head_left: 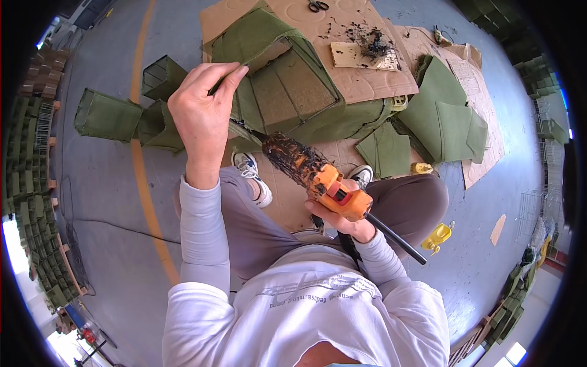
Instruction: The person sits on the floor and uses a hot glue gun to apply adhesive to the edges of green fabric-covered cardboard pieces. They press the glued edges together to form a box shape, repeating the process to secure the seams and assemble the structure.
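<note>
Left hand (202, 116): pinching flap of green fabric box (287, 92) on floor cardboard (367, 73) | right hand (345, 223): clenched on orange glue gun (318, 177), nozzle at seam | gluing apparently underway; loose green panels (449, 119) unassembled

Your left hand (203, 116), centre-left of the frame, pinches the edge of a green fabric panel (287, 85). Your right hand (345, 221), lower centre, grips an orange glue gun (318, 177) with its blackened nozzle touching the fabric. Scissors (317, 6) lie on cardboard (367, 79) at the top
</note>
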The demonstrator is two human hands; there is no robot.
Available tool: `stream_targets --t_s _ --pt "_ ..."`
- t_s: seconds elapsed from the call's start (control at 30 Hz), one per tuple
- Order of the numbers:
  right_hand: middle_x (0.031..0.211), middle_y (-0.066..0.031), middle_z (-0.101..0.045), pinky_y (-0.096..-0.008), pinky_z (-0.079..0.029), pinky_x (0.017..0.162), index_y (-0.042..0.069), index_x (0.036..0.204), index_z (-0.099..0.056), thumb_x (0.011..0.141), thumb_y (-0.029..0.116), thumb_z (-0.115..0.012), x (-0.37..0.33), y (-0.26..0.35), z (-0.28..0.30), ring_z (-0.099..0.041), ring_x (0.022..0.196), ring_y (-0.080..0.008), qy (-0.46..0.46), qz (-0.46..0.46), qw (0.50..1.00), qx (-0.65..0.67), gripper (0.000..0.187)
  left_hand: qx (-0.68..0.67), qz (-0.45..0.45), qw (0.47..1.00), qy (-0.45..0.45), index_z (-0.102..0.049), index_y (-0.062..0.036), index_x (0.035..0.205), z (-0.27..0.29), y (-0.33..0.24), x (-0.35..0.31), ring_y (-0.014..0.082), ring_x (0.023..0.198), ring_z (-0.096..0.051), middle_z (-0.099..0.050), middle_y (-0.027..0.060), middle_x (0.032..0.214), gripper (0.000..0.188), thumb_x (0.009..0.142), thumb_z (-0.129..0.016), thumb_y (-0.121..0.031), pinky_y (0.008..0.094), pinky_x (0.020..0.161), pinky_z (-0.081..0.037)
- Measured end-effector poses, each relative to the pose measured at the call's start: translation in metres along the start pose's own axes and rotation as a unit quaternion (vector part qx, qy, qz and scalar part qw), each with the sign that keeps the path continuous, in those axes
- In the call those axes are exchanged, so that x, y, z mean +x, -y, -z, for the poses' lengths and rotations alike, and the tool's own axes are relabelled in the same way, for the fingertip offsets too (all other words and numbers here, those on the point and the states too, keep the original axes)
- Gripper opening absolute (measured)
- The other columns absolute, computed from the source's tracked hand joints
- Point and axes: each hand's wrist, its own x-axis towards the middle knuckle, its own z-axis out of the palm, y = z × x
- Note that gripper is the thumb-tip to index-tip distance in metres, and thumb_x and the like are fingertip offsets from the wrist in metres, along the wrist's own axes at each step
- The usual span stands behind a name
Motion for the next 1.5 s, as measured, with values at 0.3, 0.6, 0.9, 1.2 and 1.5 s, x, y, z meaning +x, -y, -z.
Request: stream_targets --t_s 0.3,0.6,0.9,1.2,1.5 --pt "0.090 -0.0069 -0.067 -0.0363 -0.047 0.072 0.010 0.111 -0.064 0.087 0.031 -0.074 0.008 0.004 -0.005 -0.064 0.085 -0.0280 -0.059 0.080 0.995 0.011 0.033 0.006 -0.005 1.000 0.000 -0.073 0.0026 0.087 -0.001 -0.001 0.003 0.0200 0.068 -0.065 -0.071 0.0104 0.078 0.012 0.081 -0.080 -0.005 0.0297 0.063 -0.050" --pt "0.087 -0.0087 -0.064 -0.0374 -0.049 0.068 0.008 0.107 -0.062 0.087 0.029 -0.074 0.005 0.003 -0.001 -0.064 0.078 -0.0299 -0.041 0.040 0.998 0.013 0.032 0.003 0.002 1.000 0.000 -0.072 0.0030 0.086 -0.001 0.000 0.002 0.0207 0.067 -0.065 -0.070 0.0110 0.078 0.012 0.081 -0.080 -0.005 0.0298 0.063 -0.051" --pt "0.080 -0.0100 -0.062 -0.0360 -0.050 0.064 0.006 0.096 -0.063 0.083 0.019 -0.078 -0.015 -0.007 0.005 -0.062 0.071 -0.0309 -0.076 -0.001 0.994 0.076 0.025 0.018 0.004 1.000 0.017 -0.072 0.0056 0.090 0.000 -0.007 0.000 0.0123 0.072 -0.064 -0.072 0.0088 0.083 0.012 0.083 -0.078 -0.002 0.0254 0.068 -0.050" --pt "0.080 -0.0091 -0.064 -0.0376 -0.051 0.067 0.005 0.096 -0.064 0.082 0.023 -0.079 -0.027 -0.017 -0.004 -0.063 0.072 -0.0308 -0.083 -0.005 0.997 0.005 0.027 0.016 0.002 1.000 0.016 -0.073 0.0045 0.091 -0.003 -0.005 0.000 0.0116 0.071 -0.064 -0.073 0.0080 0.082 0.012 0.083 -0.078 -0.002 0.0246 0.066 -0.049" --pt "0.077 -0.0089 -0.063 -0.0356 -0.050 0.065 0.005 0.092 -0.063 0.080 0.019 -0.079 -0.028 -0.009 0.002 -0.062 0.068 -0.0294 -0.105 -0.018 0.992 0.071 0.024 0.020 -0.006 1.000 0.017 -0.073 0.0040 0.091 -0.003 -0.005 0.000 0.0126 0.069 -0.064 -0.073 0.0079 0.082 0.012 0.083 -0.079 -0.003 0.0248 0.065 -0.049"
